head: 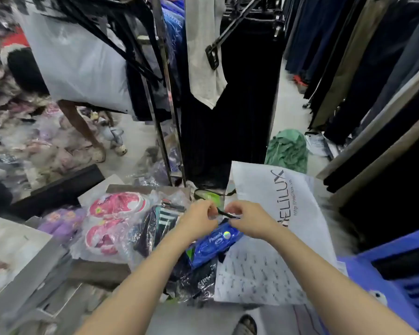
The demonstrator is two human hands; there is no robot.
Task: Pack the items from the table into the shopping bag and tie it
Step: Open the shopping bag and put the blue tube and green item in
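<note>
Head: hands (198,220) (248,221), perhaps, on black strap (224,213)

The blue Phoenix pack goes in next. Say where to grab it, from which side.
Pinch the blue Phoenix pack across its narrow width near its lower-left end, from above-left: it lies slanted, upper-right end under the right hand holding a black cord, white bag on its right.

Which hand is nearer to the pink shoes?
Left. The left hand, pinching the black cord, is right of the pink shoes; the right hand, on the cord's other end, lies farther right.
</note>
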